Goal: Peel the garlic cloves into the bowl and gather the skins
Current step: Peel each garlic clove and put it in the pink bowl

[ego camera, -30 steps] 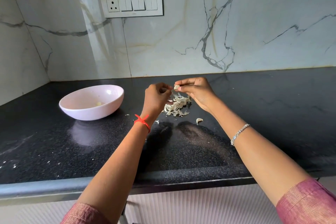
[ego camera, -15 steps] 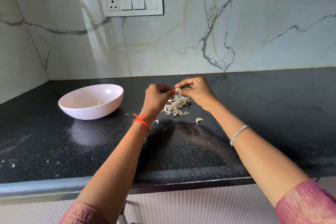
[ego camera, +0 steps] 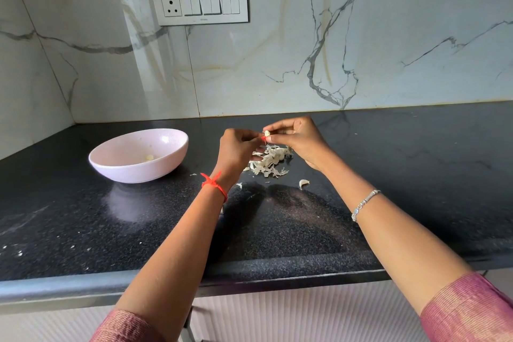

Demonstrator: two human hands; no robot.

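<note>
- Black worktop [ego camera: 388, 175] below a marble wall carries a pink bowl [ego camera: 138, 169], well left of the skins pile [ego camera: 270, 161].
- Right hand [ego camera: 298, 141] has its grip clamped on a garlic clove [ego camera: 267, 133], held above the pile; left hand [ego camera: 236, 150] pinches the clove's other side.
- Small and probably slick, the clove could pop free into the skins.
- A hard tug might scatter light flakes beyond the pile.

No legible text, tiny mark on lower edge of wall switch plate [ego camera: 200, 5], far left, unreadable
</note>
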